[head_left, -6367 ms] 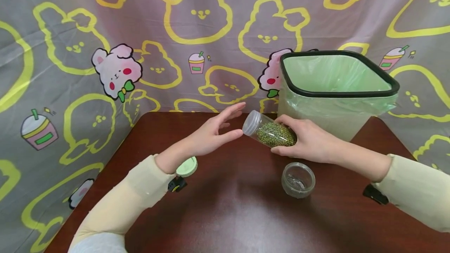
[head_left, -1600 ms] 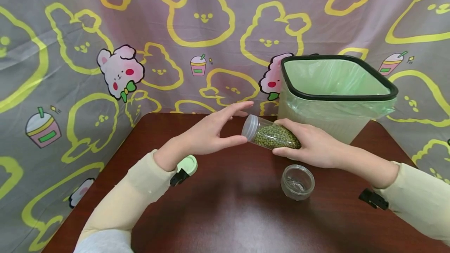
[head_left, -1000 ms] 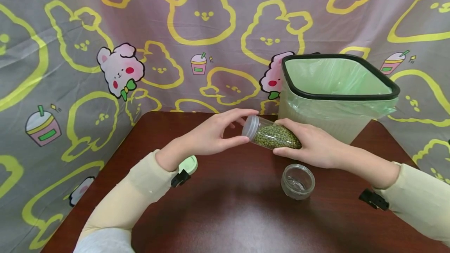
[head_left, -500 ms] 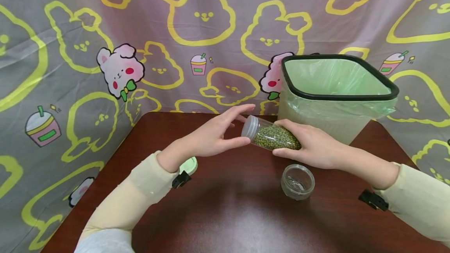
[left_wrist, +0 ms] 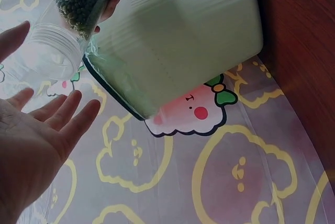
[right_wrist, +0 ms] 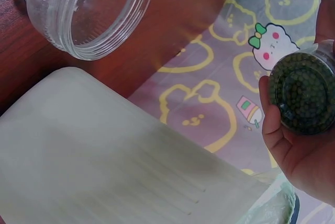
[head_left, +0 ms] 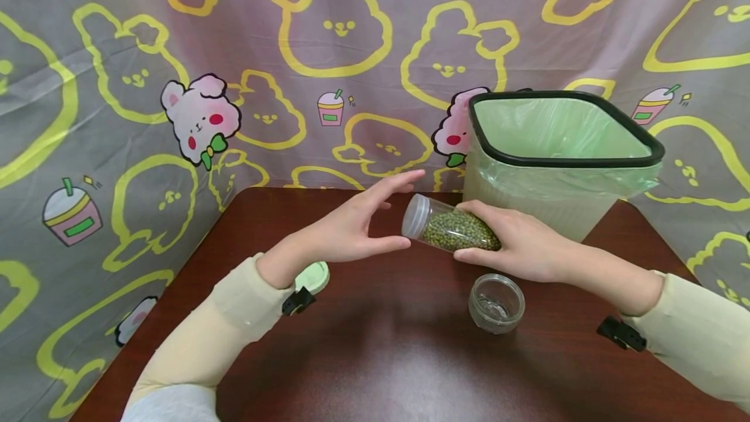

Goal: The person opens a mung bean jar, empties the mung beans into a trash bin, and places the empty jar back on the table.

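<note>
My right hand (head_left: 521,239) grips the bottom end of a clear plastic jar (head_left: 459,228) filled with green mung beans. The jar is tilted above the table, its clear screw lid (head_left: 416,216) pointing left. My left hand (head_left: 346,225) stands around the lid with fingers straight and spread; in the left wrist view a gap shows between those fingers and the lid (left_wrist: 52,51). The right wrist view shows the jar's round base (right_wrist: 303,93), full of beans, in my right hand. Below the jar, a small clear round container (head_left: 497,305) stands uncovered on the table.
A pale green lid (head_left: 313,277) lies on the brown table (head_left: 375,357), partly behind my left wrist. At the back right stands a large bin (head_left: 527,194) with a black rim and a green liner bag. A patterned curtain (head_left: 363,12) hangs behind the table.
My left fingers were closer around the lid a second ago; they have spread and drawn back slightly left. Over the last seconds the right hand and jar have barely moved.
</note>
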### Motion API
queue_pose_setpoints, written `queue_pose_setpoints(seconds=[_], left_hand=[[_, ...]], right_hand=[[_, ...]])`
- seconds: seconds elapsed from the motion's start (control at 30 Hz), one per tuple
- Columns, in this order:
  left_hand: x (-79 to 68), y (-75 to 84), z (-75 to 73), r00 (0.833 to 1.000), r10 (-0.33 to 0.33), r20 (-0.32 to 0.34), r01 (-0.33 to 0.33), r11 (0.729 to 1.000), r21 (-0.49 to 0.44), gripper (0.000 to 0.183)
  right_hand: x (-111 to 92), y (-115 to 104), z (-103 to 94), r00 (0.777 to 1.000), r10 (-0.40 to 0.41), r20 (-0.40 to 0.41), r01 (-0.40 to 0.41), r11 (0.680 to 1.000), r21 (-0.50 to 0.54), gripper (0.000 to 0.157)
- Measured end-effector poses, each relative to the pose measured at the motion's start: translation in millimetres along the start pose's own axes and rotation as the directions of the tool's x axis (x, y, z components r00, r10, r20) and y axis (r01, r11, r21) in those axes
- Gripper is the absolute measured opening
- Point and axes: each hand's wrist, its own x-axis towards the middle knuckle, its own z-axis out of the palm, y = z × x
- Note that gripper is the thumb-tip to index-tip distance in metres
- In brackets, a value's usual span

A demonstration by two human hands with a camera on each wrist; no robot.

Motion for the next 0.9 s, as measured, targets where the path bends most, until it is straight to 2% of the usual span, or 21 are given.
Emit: queue_pose_setpoints(seconds=[0.13,0.27,0.6,0.9], left_hand=[[1.9,-0.3,1.4,0.999,0.042,0.012,-0.042,0.999,0.027,0.076],[2.9,0.4,3.4,0.998,0.052,0.018,-0.053,0.998,0.036,0.067],[4.3,2.2,4.6,1.0,-0.029,0.011,0.028,0.999,0.042,0.063],[3.4,3.6,6.1,0.997,-0.08,0.001,0.078,0.983,0.165,0.064]], right_hand=[[-0.2,-0.4,-0.4,1.0,0.005,0.007,-0.005,1.0,0.003,0.059],[0.3,-1.0,-1.1,1.0,0.007,0.012,-0.008,1.0,0.009,0.059],[-0.1,-1.2,-1.8,1.0,0.007,0.016,-0.007,1.0,-0.001,0.061],[-1.3,-1.8,-2.7,1.0,0.004,0.013,-0.004,1.0,0.007,0.061]])
